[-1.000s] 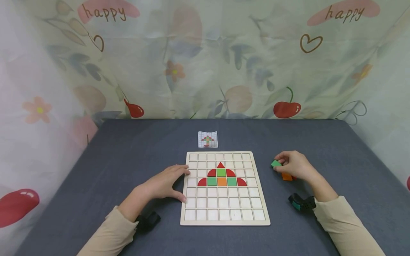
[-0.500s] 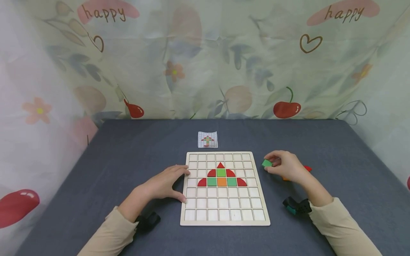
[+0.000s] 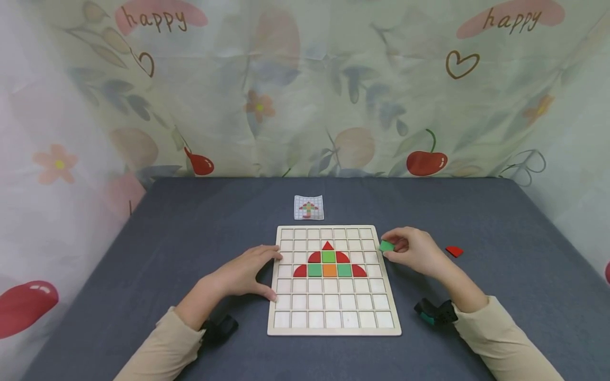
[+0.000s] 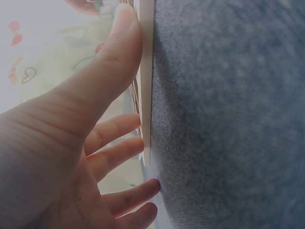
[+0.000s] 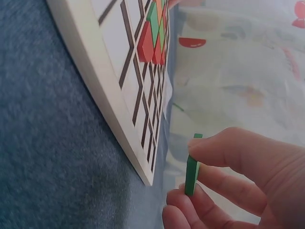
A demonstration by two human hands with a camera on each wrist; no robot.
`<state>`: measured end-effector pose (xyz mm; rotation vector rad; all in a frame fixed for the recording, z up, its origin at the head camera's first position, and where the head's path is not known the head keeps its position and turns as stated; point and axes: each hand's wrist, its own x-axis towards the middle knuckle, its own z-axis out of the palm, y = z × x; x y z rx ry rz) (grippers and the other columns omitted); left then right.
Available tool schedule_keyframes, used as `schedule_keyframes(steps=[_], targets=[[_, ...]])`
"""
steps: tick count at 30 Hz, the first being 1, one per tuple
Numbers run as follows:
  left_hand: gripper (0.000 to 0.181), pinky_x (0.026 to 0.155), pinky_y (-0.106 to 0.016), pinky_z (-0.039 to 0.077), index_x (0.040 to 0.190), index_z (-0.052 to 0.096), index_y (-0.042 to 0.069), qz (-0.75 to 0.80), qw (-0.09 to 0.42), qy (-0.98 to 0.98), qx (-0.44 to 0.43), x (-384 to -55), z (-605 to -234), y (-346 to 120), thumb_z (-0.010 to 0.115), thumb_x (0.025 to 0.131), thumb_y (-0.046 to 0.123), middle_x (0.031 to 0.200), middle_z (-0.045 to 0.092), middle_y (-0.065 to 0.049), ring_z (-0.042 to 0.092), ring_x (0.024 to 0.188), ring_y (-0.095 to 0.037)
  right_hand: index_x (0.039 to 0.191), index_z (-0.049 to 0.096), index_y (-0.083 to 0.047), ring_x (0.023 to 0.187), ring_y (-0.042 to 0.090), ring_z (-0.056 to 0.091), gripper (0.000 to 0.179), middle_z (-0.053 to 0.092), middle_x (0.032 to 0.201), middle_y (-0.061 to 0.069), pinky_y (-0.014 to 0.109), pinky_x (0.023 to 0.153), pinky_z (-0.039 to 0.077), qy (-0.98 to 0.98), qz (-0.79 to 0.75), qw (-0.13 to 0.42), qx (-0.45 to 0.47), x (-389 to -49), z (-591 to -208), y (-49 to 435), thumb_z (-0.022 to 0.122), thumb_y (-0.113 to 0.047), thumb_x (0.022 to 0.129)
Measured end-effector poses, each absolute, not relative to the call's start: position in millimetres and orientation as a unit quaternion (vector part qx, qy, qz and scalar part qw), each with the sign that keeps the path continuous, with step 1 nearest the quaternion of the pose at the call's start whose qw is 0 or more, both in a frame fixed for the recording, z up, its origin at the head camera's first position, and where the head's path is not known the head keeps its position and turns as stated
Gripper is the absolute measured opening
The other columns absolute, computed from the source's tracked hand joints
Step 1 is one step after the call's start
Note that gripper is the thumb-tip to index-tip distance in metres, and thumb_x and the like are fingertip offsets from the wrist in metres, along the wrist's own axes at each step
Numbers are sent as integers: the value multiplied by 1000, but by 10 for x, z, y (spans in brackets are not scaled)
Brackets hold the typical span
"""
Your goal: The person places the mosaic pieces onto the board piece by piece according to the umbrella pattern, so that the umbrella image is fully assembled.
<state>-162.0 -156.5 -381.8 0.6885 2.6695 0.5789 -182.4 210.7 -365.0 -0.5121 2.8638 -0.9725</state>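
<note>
My left hand [image 3: 244, 272] rests at the left edge of a wooden grid board [image 3: 333, 332], thumb and fingers spread along its frame. In the left wrist view the thumb [image 4: 119, 52] lies against the board's rim. Near the board's right edge, my right hand [image 3: 416, 251] pinches a green square tile [image 3: 386, 246] between thumb and fingers. The right wrist view shows this tile edge-on, beyond the board's corner. Set in the grid are a red triangle [image 3: 327, 246], red quarter-circle tiles [image 3: 359, 271], green squares [image 3: 314, 270] and one orange square [image 3: 329, 270].
A small printed card [image 3: 308, 207] with a coloured grid pattern lies behind the board. One loose red piece [image 3: 454, 251] lies on the dark tablecloth [image 3: 219, 211] to the right, beyond the right hand. A patterned curtain [image 3: 305, 106] hangs behind the table.
My right hand has moved left with the green square tile, from beside the loose pieces to the board's right edge. The orange piece is now hidden behind it. My left hand stays put.
</note>
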Motion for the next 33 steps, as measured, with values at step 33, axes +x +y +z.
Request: schedule_keyframes(steps=[33], targets=[[84, 111, -48, 30, 133, 47, 11, 199, 162, 937, 238, -1631, -3830, -1562, 80, 65, 46, 149, 36, -10, 32, 138, -30, 112, 67, -6, 79, 15, 60, 34, 61, 92, 9, 21, 66, 51, 927, -308, 28, -211, -1709, -3667, 1831, 73, -11, 79]])
